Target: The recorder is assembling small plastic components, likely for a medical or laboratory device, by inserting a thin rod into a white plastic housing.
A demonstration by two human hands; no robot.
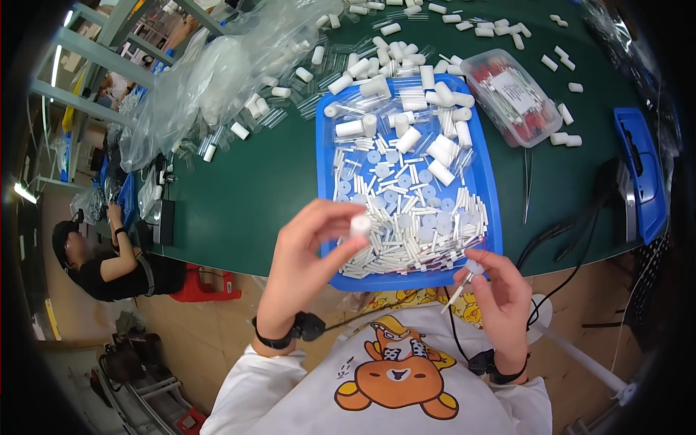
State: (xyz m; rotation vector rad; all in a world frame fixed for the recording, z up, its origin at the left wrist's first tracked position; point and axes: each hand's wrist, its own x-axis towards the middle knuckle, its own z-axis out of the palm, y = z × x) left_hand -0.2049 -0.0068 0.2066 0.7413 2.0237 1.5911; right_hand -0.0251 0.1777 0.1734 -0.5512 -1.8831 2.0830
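Note:
Between the thumb and fingers of my left hand is a short white cylinder, held upright over the near part of a blue tray. Beyond the tray's near right corner, my right hand pinches a thin white rod with a translucent disc at its upper end. Many white rods fill the near half of the tray. Translucent washers lie among them. White cylinders and clear tubes sit in its far half.
A clear plastic box of thin red-and-white parts stands right of the tray, with tweezers below it. Loose cylinders and tubes scatter across the green table. Plastic bags lie far left. A co-worker sits at the left.

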